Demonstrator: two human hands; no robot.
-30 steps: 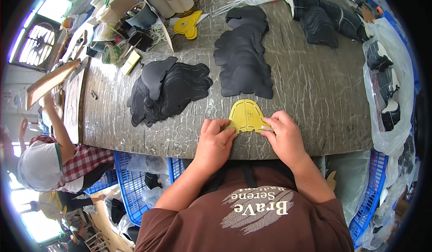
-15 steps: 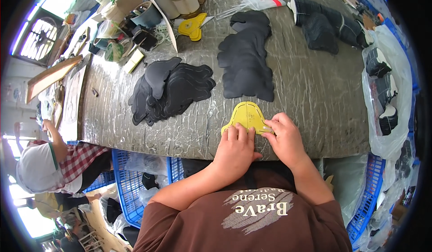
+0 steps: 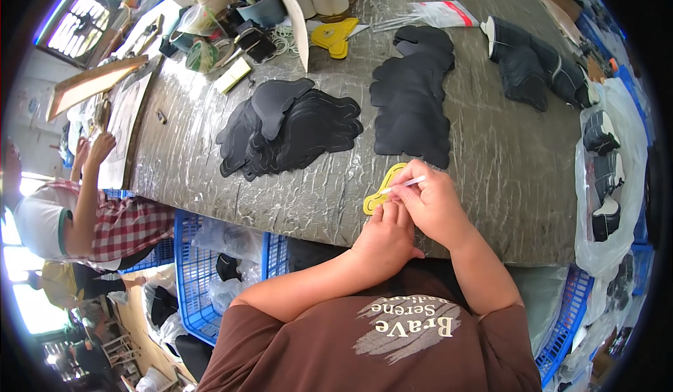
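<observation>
A flat yellow template with slots near its edge lies at the table's near side, much of it hidden by my hands. My left hand rests on its lower edge, fingers stretched forward and thumb apart. In my right hand is a slim white pen, pinched between thumb and fingers, its tip over the template's slot. Just beyond the template lies an overlapping row of black cut pieces. To its left sits a heap of similar black pieces with pale lines along their edges.
Containers and a grey tool tub crowd the far left, near another yellow template. Black footwear parts lie at far right, above a clear bag of more. Blue crates stand below the table edge. Another person works at left.
My right hand has let go of the template's right edge, shifted over it and now shows the white pen. The whole view has swung slightly. My left hand stays on the template.
</observation>
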